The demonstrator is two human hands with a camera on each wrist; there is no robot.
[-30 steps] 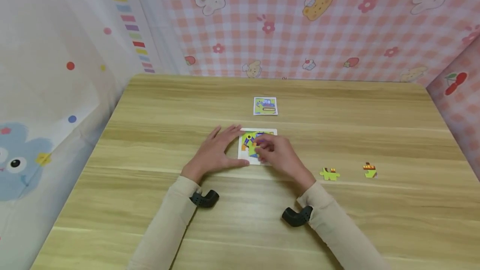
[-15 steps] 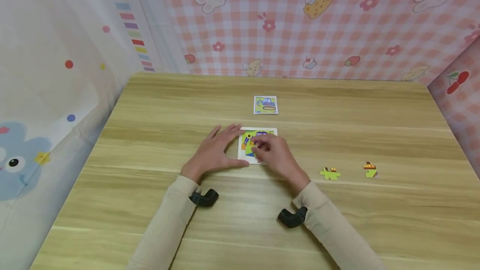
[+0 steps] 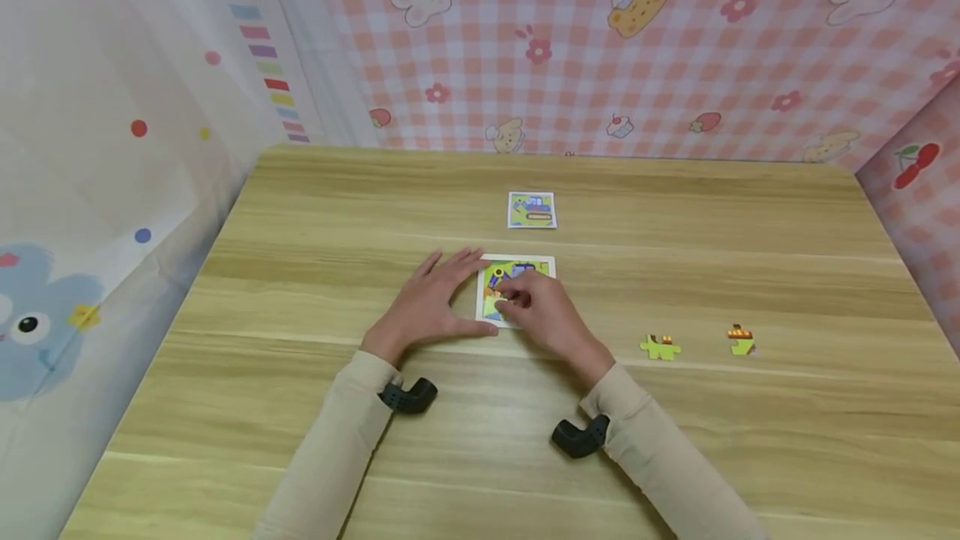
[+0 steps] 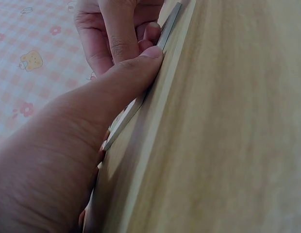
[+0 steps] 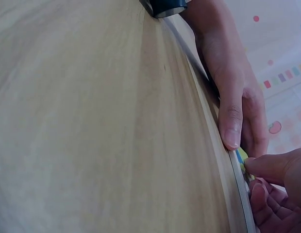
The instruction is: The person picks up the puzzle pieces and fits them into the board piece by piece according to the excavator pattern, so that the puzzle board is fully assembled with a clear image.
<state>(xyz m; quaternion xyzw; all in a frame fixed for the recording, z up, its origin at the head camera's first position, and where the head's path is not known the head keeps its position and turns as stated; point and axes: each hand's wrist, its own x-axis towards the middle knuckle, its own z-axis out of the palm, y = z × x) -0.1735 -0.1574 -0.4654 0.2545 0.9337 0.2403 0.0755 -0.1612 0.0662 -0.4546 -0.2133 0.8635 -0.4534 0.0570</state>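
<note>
In the head view a white-framed jigsaw tray [image 3: 517, 257] lies mid-table, partly filled with green, blue and yellow pieces. My left hand [image 3: 426, 307] rests along its left side with spread, fairly straight fingers. The left thumb [image 4: 151, 52] touches the tray's near edge. My right hand [image 3: 551, 315] pinches a green and blue puzzle piece [image 3: 491, 307] between thumb and fingertips at the tray's lower left part. In the right wrist view the right thumb [image 5: 272, 167] is at a bit of green and blue. The right hand hides the tray's lower right.
A small picture card [image 3: 532, 211] with a blue digger lies beyond the tray. Two loose puzzle pieces lie to the right: a green one [image 3: 660, 347] and a green, brown and orange one [image 3: 741, 342]. A checked cloth [image 3: 570, 90] hangs behind the wooden table [image 3: 315, 215].
My right hand has shifted left over the tray with the puzzle piece, from its middle to its lower left part. The left hand has stayed in place.
</note>
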